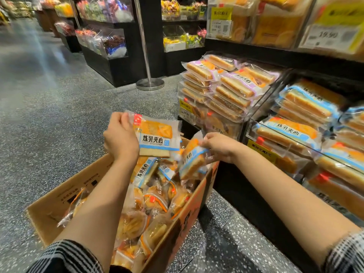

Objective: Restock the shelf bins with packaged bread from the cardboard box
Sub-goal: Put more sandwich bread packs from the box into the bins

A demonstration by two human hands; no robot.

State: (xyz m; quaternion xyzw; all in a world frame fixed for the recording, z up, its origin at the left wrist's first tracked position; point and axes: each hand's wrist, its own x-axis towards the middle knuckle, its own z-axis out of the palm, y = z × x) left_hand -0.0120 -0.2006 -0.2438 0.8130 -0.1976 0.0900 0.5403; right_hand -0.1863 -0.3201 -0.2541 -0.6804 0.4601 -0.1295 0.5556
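Observation:
An open cardboard box [59,196] stands on the floor below me, filled with several packaged breads. My left hand [120,137] holds a blue-and-white bread packet [157,137] upright above the box's far end. My right hand [218,146] grips another blue-trimmed bread packet [192,160] by its top edge, just over the box's right rim. To the right, clear shelf bins [254,107] hold stacks of purple-trimmed packets [234,85] and blue-trimmed packets [303,107].
A black shelf base [246,194] runs along the right, close to the box. A metal post with a round foot [149,83] stands ahead on the speckled floor. Candy bins [110,42] line the aisle at the back left. Yellow price tags [262,152] hang on the bins.

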